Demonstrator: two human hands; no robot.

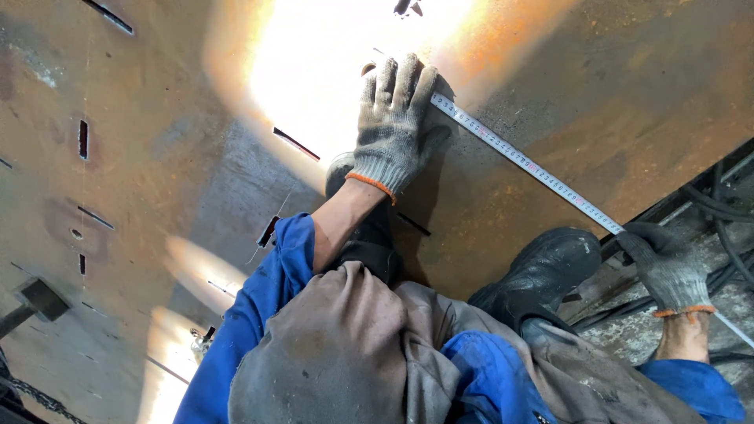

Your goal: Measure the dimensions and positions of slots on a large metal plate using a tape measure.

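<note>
I am crouching on a big rusty steel plate (pixel 550 94), and I am stretching a steel measuring tape (pixel 522 161) across it, running from the far middle down toward the near right edge. My left hand (pixel 393 126), in a grey knit glove with an orange cuff, is lying open and flat on the plate with the fingers spread, pressing the far end of the tape down under the side of the palm. My right hand (pixel 667 267), gloved the same way, is curling closed around the tape where it is leaving the plate's edge – the tape is carrying on past my wrist toward the near right corner. My black boot (pixel 542 271) is resting on the plate between the two hands, and dark cables (pixel 722 212) are lying in the gap beyond the plate's edge on the right. A bright glare is washing out the far part of the plate, so I cannot tell exactly where the tape's tip is sitting. I am judging the tape as light, thin and springy – stiff only while taut, quick to kink or slide on the smooth metal, with edges that could cut – so pinning it flat at one end and pinching it firmly at the other seems the right hold
</note>
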